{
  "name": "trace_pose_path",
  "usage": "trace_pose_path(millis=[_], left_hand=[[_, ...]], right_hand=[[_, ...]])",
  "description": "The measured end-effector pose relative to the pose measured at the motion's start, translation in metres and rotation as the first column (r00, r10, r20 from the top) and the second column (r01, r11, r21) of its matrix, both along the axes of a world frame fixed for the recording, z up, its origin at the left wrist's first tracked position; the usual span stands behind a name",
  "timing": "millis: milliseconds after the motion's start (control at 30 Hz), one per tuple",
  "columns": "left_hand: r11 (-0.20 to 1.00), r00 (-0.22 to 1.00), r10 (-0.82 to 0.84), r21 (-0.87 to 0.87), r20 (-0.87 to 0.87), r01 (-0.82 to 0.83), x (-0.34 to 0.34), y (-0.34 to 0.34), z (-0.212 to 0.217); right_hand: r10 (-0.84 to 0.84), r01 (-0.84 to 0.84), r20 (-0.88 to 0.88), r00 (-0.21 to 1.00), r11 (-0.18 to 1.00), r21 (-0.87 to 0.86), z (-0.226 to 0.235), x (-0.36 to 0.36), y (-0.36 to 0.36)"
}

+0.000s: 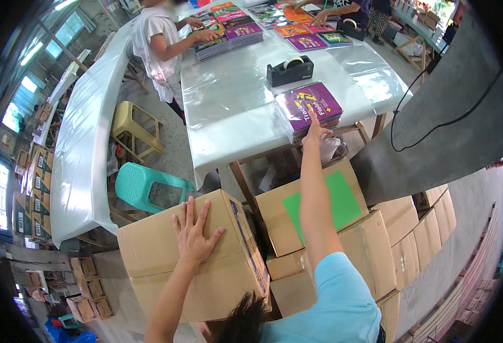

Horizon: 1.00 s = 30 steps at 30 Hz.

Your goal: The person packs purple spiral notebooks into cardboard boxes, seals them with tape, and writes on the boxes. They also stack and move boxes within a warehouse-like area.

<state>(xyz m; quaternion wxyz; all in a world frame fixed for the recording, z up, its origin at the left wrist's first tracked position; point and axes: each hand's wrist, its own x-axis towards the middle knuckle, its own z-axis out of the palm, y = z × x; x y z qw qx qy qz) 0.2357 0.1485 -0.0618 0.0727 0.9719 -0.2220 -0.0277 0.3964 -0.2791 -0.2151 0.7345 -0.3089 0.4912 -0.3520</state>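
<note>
My left hand [197, 233] lies flat with spread fingers on top of a closed, taped cardboard box [165, 280]. My right arm stretches forward to the table's near edge. There my right hand [315, 134] grips the near side of a stack of purple-covered booklets [310, 104], one digit lying along the top cover. Its other fingers are partly hidden against the stack's side. Just behind this stack stands a black tape dispenser [289, 71] with a roll of clear tape.
Plastic sheeting covers the table [223, 126]. Two people stand at its far side by more booklet stacks [240, 31]. A teal stool [148, 186] and a beige stool [137, 128] stand left. Cardboard boxes [371, 246], one bearing a green sheet [337, 197], fill the right below a grey pillar [434, 120].
</note>
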Motion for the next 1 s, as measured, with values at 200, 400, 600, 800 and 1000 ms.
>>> trace_pose_path(millis=[200,400,600,800,1000], left_hand=[[1.000,1.000,0.004,-0.015,0.001,-0.004,-0.001,0.005,0.001],[1.000,1.000,-0.018,-0.017,-0.004,0.018,0.002,0.001,0.002],[0.999,1.000,-0.009,-0.034,0.001,0.009,0.002,0.001,0.001],[1.000,1.000,-0.014,0.004,0.026,0.014,0.004,0.002,-0.006],[1.000,0.999,-0.022,0.005,0.030,0.021,0.006,0.001,-0.011]], right_hand=[[-0.077,0.097,0.305,0.949,0.994,-0.052,0.000,-0.013,0.023],[-0.135,0.134,0.050,0.990,0.991,0.023,0.008,-0.016,0.007],[-0.074,0.119,0.410,0.909,0.989,-0.086,0.002,-0.022,0.008],[0.137,-0.126,0.744,0.654,0.989,-0.071,-0.065,-0.069,0.016],[-0.025,-0.295,0.870,0.492,0.936,0.193,-0.110,-0.136,0.072]])
